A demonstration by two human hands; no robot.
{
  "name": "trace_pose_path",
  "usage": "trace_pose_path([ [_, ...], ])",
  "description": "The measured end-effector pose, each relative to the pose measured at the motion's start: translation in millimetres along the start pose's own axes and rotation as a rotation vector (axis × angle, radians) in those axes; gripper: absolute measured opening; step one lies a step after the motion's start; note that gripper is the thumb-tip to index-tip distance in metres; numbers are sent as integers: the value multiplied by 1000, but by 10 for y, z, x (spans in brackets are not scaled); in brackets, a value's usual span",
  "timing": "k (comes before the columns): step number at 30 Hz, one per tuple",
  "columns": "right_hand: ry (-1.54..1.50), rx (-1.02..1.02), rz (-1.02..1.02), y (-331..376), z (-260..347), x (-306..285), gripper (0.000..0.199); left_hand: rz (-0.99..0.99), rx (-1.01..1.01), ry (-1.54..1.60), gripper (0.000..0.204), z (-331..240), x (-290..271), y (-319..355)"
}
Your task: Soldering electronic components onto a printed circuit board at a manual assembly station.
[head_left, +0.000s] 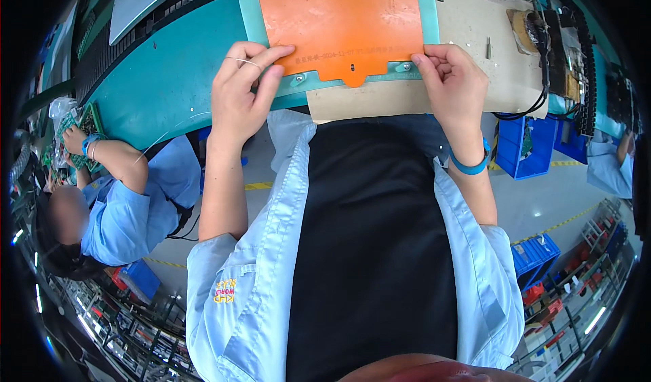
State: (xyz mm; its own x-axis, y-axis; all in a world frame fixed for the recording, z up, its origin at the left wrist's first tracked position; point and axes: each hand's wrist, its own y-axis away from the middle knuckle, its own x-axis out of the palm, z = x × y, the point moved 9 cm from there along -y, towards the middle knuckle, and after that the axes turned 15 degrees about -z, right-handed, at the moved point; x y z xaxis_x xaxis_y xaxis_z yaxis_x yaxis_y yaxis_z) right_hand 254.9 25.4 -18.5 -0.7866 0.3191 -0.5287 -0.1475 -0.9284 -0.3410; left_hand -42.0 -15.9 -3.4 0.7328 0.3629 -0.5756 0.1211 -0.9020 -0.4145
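Observation:
A flat orange panel [342, 26] lies over a pale green plate [427, 5], close in front of me. Its near edge is stepped, with a rounded tab and a small dark slot in the middle. Metal studs on the green plate show beside the notches. My left hand [243, 93] pinches the panel's near left corner, index finger on top and thumb at the edge. At the near right corner my right hand [453, 87] grips the edge, thumb against it and the other fingers curled. The undersides of both corners are hidden.
Brown board [475, 29] and a green mat [163, 90] cover the bench. Cables [542, 63] hang at the right, above a blue bin [525, 144]. A co-worker [129, 199] sits at the left, handling green circuit boards; another person's sleeve [607, 168] shows far right.

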Motion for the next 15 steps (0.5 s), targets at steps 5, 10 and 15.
trace_pose_path([
  [5,-13,57,34,-9,100,3,25,5,-134,66,26,69,49,-10],
  [10,-34,79,61,-2,36,32,35,120,-199,36,19,109,63,-76],
  [15,66,44,92,6,127,42,35,257,-42,-195,15,-181,68,-219],
])
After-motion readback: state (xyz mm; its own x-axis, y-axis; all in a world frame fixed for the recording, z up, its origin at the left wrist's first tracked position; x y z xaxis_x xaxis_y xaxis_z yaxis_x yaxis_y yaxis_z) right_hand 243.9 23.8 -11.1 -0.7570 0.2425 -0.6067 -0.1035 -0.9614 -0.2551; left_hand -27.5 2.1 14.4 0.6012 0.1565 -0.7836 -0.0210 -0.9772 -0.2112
